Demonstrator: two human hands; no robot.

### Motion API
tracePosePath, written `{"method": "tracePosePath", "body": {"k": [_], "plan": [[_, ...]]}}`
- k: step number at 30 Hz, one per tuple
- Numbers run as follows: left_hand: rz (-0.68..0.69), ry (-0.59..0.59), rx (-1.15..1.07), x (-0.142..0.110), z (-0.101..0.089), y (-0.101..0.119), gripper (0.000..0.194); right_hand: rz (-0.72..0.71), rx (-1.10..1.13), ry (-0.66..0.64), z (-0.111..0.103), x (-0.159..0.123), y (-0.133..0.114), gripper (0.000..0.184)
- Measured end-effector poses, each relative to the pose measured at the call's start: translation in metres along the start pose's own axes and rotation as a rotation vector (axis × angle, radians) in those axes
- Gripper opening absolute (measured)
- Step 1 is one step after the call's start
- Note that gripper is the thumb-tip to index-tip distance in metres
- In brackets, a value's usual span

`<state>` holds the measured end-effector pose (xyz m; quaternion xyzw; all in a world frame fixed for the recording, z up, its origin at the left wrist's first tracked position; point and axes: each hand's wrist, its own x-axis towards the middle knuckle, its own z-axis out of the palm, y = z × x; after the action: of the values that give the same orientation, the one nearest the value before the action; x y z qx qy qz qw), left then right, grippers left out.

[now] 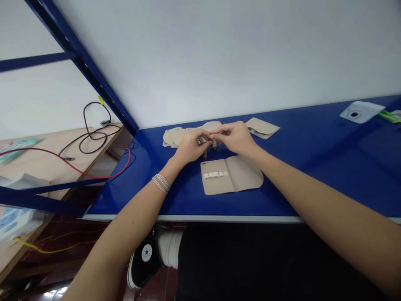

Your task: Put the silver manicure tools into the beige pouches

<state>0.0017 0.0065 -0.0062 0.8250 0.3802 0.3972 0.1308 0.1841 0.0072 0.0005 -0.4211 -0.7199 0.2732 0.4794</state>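
Note:
Above the blue table, my left hand (191, 146) and my right hand (234, 136) meet with the fingertips pinched together. Whatever is between the fingers is too small or hidden to make out. Just below the fingertips are two small dark metal pieces (214, 144), which look like nail clippers. Nearer to me lies an opened beige pouch (216, 187); its left half carries a row of white loops (215, 174) and a corner hole, and its right half is a rounded flap. Behind my hands is an overlapping row of beige pouches (177, 136), partly covered by them.
Another beige pouch (263, 126) lies beyond my right hand. A white instant camera (360, 112) and a green object (390, 117) sit at far right. Left are a blue frame post (94, 75), a wooden bench (34, 161), a black cable (90, 136) and a red cable (72, 167).

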Motion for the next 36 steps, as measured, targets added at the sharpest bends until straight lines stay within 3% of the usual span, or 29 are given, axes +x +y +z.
{"method": "tracePosePath", "body": {"k": [10, 31, 36], "plan": [[-0.16, 0.023, -0.436, 0.0013, 0.0092, -0.0043, 0.019, 0.085, 0.056, -0.003, 0.0002, 0.0018, 0.0009, 0.026], [-0.234, 0.003, -0.505, 0.0016, 0.0112, -0.0034, 0.021, 0.181, 0.208, -0.004, 0.0042, 0.0015, -0.001, 0.018], [-0.251, 0.028, -0.535, 0.0006, 0.0097, -0.0004, 0.034, 0.297, 0.266, -0.042, 0.0043, 0.0023, -0.0008, 0.021]]}}
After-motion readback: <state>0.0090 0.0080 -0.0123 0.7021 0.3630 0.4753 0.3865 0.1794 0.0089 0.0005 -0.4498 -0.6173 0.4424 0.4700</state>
